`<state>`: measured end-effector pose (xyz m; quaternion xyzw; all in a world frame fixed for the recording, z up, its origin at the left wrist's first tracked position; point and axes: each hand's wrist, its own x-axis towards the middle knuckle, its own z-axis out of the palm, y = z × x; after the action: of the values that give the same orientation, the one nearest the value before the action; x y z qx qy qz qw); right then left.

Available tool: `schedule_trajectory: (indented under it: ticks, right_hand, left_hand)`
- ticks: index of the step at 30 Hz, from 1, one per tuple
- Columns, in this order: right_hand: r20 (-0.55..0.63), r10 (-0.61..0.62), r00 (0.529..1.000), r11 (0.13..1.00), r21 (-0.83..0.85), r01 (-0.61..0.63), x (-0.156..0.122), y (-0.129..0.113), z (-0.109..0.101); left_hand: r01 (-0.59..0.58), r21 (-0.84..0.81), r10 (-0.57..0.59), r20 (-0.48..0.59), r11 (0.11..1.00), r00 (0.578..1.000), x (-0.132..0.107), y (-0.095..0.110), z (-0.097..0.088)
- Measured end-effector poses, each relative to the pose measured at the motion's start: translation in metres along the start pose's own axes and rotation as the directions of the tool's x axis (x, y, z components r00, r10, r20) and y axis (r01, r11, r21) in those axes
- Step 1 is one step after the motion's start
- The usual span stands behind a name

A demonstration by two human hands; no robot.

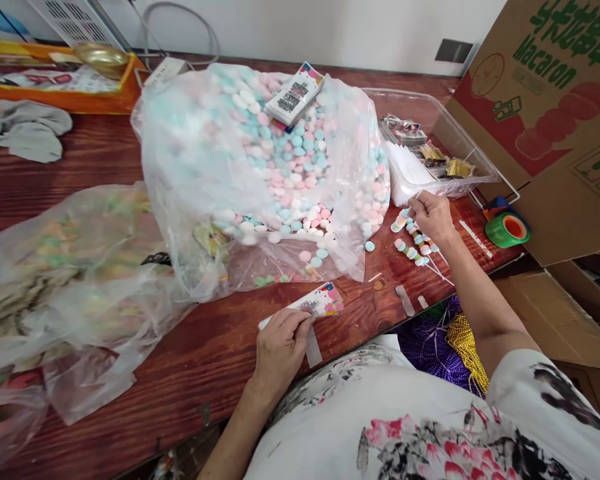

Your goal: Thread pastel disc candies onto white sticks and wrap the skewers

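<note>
My left hand rests at the table's front, fingers closed on a white card with a colourful printed end. A strip of whitish tape hangs just below its fingertips. At the right, my right hand is pinched at the end of a candy skewer threaded with pastel pieces; its grip is partly hidden. Two more rows of threaded candies lie beneath that hand, with thin white sticks projecting from them. A big clear bag of pink, blue and white candies lies ahead of both hands.
A stack of printed cards sits on the bag. Behind my right hand stands a clear plastic tub with packets and white sticks. Green tape lies beside a cardboard box. Another plastic bag covers the left; an orange tray is behind.
</note>
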<state>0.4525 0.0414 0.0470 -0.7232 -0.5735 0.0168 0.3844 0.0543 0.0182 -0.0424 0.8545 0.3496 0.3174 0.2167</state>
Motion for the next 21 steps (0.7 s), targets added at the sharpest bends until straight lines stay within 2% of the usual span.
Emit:
schedule_trajectory:
  ticks: [3, 7, 11, 14, 17, 19, 21]
  right_hand:
    - [-0.057, 0.046, 0.997, 0.998, 0.051, -0.043, -0.002, 0.005, -0.002]
    - [-0.118, 0.16, 0.98, 0.98, 0.14, -0.143, -0.007, 0.016, -0.007]
    - [-0.113, 0.158, 0.981, 0.974, 0.18, -0.136, -0.017, 0.016, -0.019]
    - [-0.215, 0.173, 0.961, 0.946, 0.307, -0.102, -0.035, -0.003, -0.031]
    - [-0.332, 0.218, 0.918, 0.848, 0.53, -0.01, -0.061, -0.033, -0.039]
    - [-0.258, 0.226, 0.939, 0.731, 0.683, 0.011, -0.08, -0.054, -0.038]
    - [-0.141, 0.227, 0.964, 0.644, 0.764, -0.04, -0.096, -0.07, -0.028]
  left_hand:
    - [0.055, -0.014, -0.055, 0.02, 0.998, 0.998, 0.001, 0.002, -0.002]
    - [0.035, 0.046, -0.037, 0.053, 0.998, 0.998, 0.003, 0.003, -0.004]
    - [0.037, 0.077, -0.044, 0.082, 0.996, 0.996, 0.003, 0.004, -0.005]
    - [0.092, 0.05, -0.097, 0.097, 0.994, 0.991, 0.002, 0.005, -0.006]
    - [0.152, -0.014, -0.15, 0.09, 0.988, 0.985, 0.004, 0.005, -0.006]
    - [0.179, -0.047, -0.175, 0.082, 0.983, 0.981, 0.006, 0.005, -0.006]
    - [0.197, -0.074, -0.192, 0.073, 0.978, 0.979, 0.008, 0.005, -0.007]
